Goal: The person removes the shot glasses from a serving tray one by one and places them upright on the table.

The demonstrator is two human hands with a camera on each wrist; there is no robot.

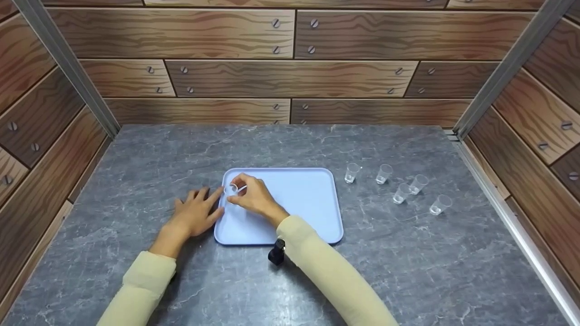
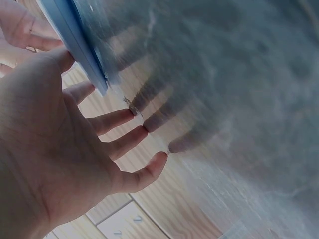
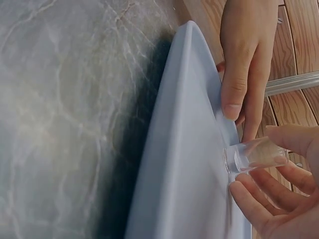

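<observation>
A small clear shot glass [image 1: 230,188] stands near the far left corner of the light blue tray [image 1: 303,199]. My right hand [image 1: 255,196] holds this glass between thumb and fingers. In the right wrist view the glass [image 3: 261,153] has its thick base against the tray surface. My left hand [image 1: 195,213] lies spread at the tray's left side, its thumb and index finger touching the rim. From the left wrist view, the other fingertips [image 2: 141,130] rest on the table beside the tray.
Several more clear shot glasses [image 1: 384,174] stand on the grey marbled table [image 1: 408,267] right of the tray. Wood-patterned panels [image 1: 290,77] enclose the back and sides. A metal rail [image 1: 521,235] runs along the right edge.
</observation>
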